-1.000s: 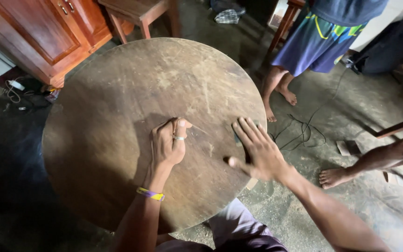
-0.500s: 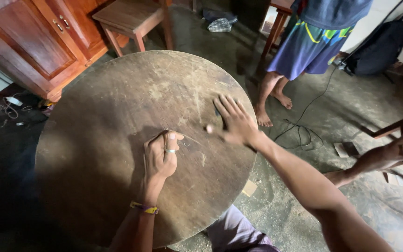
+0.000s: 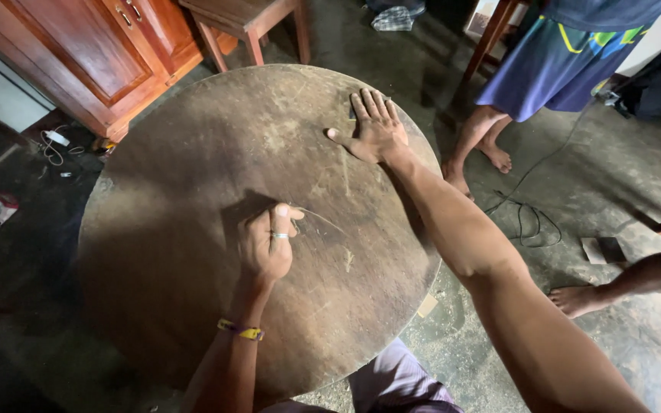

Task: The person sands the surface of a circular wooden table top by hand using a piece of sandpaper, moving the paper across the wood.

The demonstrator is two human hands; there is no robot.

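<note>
L hand point(image 3: 269, 245) fisted, pinching a thin string on round wooden tabletop point(image 3: 193, 168); R hand point(image 3: 372, 130) open, flat, pressing sth small near far edge.

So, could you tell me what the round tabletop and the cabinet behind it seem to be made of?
Round tabletop: apparently wood, bare and matte, scuffed with pale scratches and worn patches. Cabinet: wood, reddish-brown with a smooth, slightly glossy finish, likely varnished; panelled doors with small metal handles.
</note>
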